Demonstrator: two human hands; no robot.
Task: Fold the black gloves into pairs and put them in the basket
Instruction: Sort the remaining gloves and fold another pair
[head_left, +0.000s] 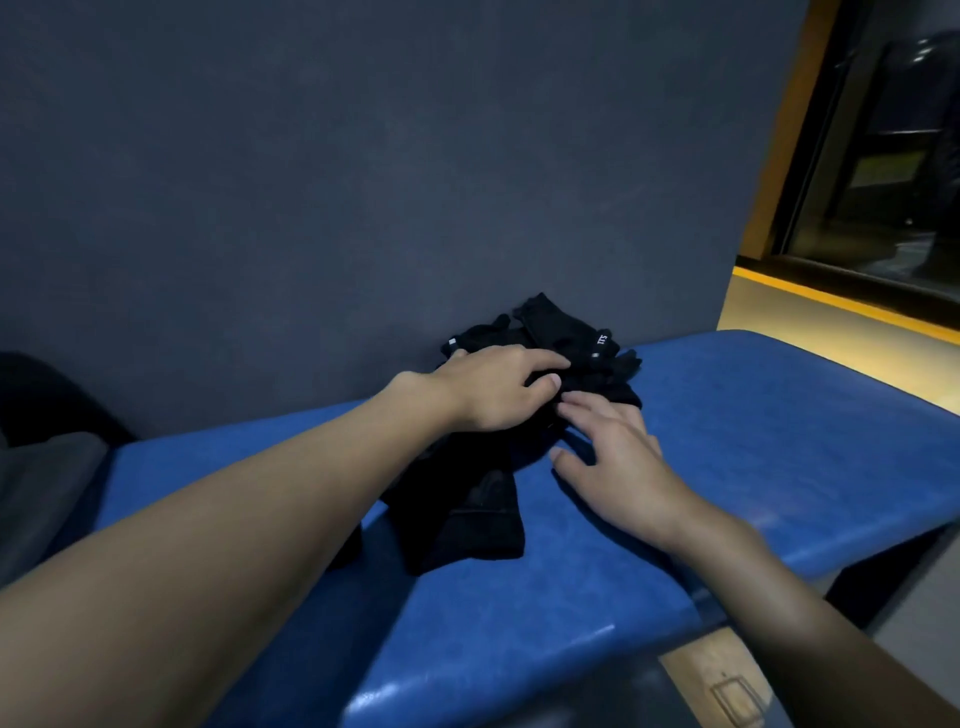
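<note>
Where the padded top meets the wall, the black gloves (478, 499) lie in one soft, rumpled heap, their knit fabric matte and creased. Limp fingers poke out at the far end, and broad flat cuffs trail toward the near edge. Small white labels (602, 340) show on the uppermost cuffs.

The left hand (493, 387) rests on top of the heap, its fingers reaching forward over the cloth and its thumb tucked against dark fabric. Whether it pinches a glove or only presses down cannot be told. The right hand (618, 457) lies loose and flat just beside it, fingers straight and spread. Its fingertips (569, 400) touch the heap's edge and grasp nothing.

Under the gloves is a blue bench (779, 415), smooth and leathery with a faint sheen and a rounded, cushioned front lip. Behind it rises a dull, dark grey wall (363, 182) with a fine grainy surface. At the far right a glossy dark window (893, 156) sits in a yellow-brown frame (795, 104).
</note>
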